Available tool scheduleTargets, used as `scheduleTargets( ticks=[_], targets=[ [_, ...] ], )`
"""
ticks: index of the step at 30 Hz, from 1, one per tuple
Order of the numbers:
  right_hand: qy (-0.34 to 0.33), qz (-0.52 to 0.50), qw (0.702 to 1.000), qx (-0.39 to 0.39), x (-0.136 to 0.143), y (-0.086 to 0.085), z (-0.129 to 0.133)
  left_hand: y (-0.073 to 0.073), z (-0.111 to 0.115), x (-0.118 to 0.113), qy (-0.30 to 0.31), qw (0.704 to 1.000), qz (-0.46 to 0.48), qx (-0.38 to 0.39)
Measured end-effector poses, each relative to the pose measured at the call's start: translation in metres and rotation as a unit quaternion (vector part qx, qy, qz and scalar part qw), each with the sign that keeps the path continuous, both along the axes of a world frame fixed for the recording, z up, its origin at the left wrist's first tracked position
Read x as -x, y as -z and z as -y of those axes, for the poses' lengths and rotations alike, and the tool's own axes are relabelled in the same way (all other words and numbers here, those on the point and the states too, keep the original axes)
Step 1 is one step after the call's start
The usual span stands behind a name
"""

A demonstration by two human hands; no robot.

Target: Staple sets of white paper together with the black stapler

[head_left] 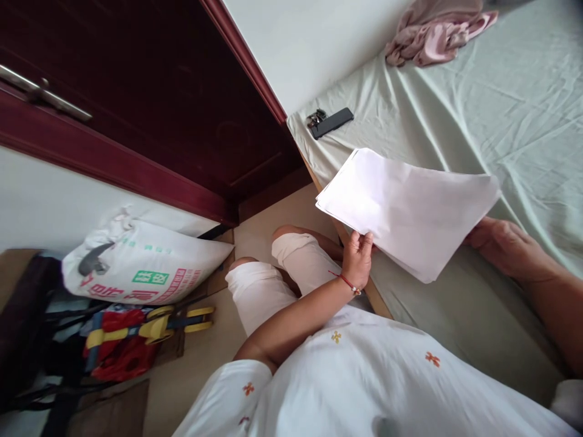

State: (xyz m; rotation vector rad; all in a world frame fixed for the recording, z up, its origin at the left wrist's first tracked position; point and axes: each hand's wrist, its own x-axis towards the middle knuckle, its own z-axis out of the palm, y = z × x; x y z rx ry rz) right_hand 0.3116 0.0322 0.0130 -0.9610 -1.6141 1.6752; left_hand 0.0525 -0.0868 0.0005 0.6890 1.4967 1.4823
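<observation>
Held up in front of the lap, over the near edge of the bed (537, 115): thin stack of white paper sheets (405, 206), slightly fanned at the left corner, gently bent near the middle. Clamped on the stack's lower left edge, thumb on top: left grip (357, 258), with red cord bracelet (350, 284) at the wrist. Closed on the stack's right corner, fingertips hidden behind the paper: right grip (505, 243). Beyond the stack, near the bed's corner: flat black phone-shaped object (334, 123), just beside a bunch of keys (317, 117). Farther up, by the white wall (314, 48): crumpled pink cloth (437, 39). Below the hands: white trousers (259, 291) and white shirt (364, 370) with small embroidered flowers. Off to the left: dark red door (136, 91) with metal handle (68, 106), plump white sack (150, 258) with red and green print, and blue-and-yellow frame (157, 329) beside red fabric (125, 364).
</observation>
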Motion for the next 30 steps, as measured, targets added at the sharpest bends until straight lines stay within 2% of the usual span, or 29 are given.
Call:
scheduleTargets(
  ticks=[2,5,9,12,14,17,19,22,24,26,28,30],
  targets=[
    [-0.016,-0.01,1.0,0.025,-0.001,0.001,-0.001,0.001,0.0,0.001,-0.01,1.0,-0.022,0.014],
    [-0.006,0.058,0.997,0.045,0.0,0.001,0.0,0.0,0.001,0.0,0.001,1.0,-0.023,0.015],
    [0.056,0.042,0.993,0.09,0.006,-0.003,0.003,-0.006,0.0,0.0,0.027,0.998,0.05,-0.019],
    [0.097,0.005,0.991,0.09,0.009,-0.005,0.004,-0.014,-0.004,0.007,0.027,0.993,0.115,-0.028],
    [0.112,-0.017,0.991,0.076,0.007,-0.003,0.005,-0.02,-0.007,0.018,0.009,0.99,0.136,-0.033],
    [0.141,-0.033,0.989,0.033,0.003,0.002,0.004,-0.028,-0.013,0.043,-0.046,0.99,0.12,-0.05],
    [0.154,-0.024,0.988,0.002,0.001,0.005,0.004,-0.032,-0.016,0.064,-0.065,0.992,0.069,-0.084],
    [0.157,0.0,0.987,-0.038,0.0,0.006,0.004,-0.038,-0.021,0.095,-0.073,0.987,-0.059,-0.128],
    [0.157,0.006,0.986,-0.055,0.0,0.003,0.005,-0.042,-0.023,0.111,-0.04,0.984,-0.115,-0.127],
    [0.158,-0.004,0.986,-0.06,0.0,0.0,0.006,-0.046,-0.025,0.12,0.027,0.988,-0.113,-0.1],
    [0.164,-0.023,0.984,-0.059,0.001,-0.002,0.007,-0.046,-0.026,0.123,0.089,0.99,-0.089,-0.068],
    [0.165,-0.033,0.984,-0.058,0.002,-0.004,0.006,-0.044,-0.028,0.12,0.104,0.989,-0.081,-0.062]
  ],
)
